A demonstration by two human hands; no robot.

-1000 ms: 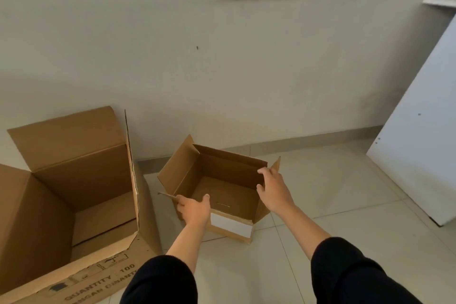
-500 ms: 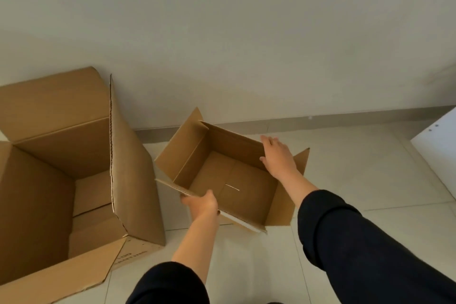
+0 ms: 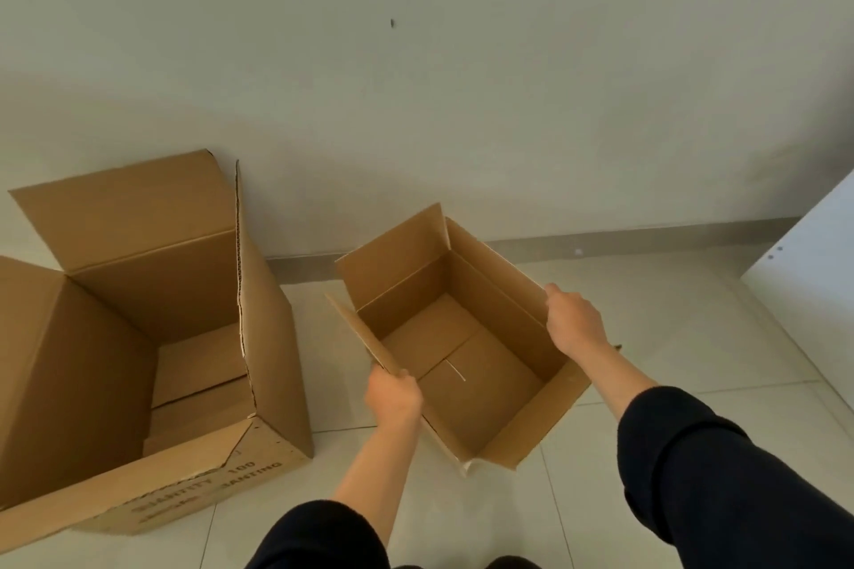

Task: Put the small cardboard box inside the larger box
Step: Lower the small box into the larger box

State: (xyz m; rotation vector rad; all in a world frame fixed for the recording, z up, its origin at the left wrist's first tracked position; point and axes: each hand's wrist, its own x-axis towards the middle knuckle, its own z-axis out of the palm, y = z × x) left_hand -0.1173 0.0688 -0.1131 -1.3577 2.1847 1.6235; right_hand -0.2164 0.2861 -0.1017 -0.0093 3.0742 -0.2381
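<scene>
The small cardboard box [image 3: 480,402] is open and empty, tilted and held above the tiled floor at centre. My left hand [image 3: 393,397] grips its near-left flap edge. My right hand [image 3: 573,321] grips its right wall rim. The larger box [image 3: 277,360] stands open on the floor to the left, flaps up, its inside empty as far as I can see. A gap of floor separates the two boxes.
A pale wall with a grey skirting [image 3: 647,236] runs behind both boxes. A white board [image 3: 813,273] leans at the right edge. Light floor tiles [image 3: 693,328] spread around the boxes.
The small box has been lifted off the floor and tilted, coming closer to me. My left hand has shifted its grip along the near flap; my view has swung slightly.
</scene>
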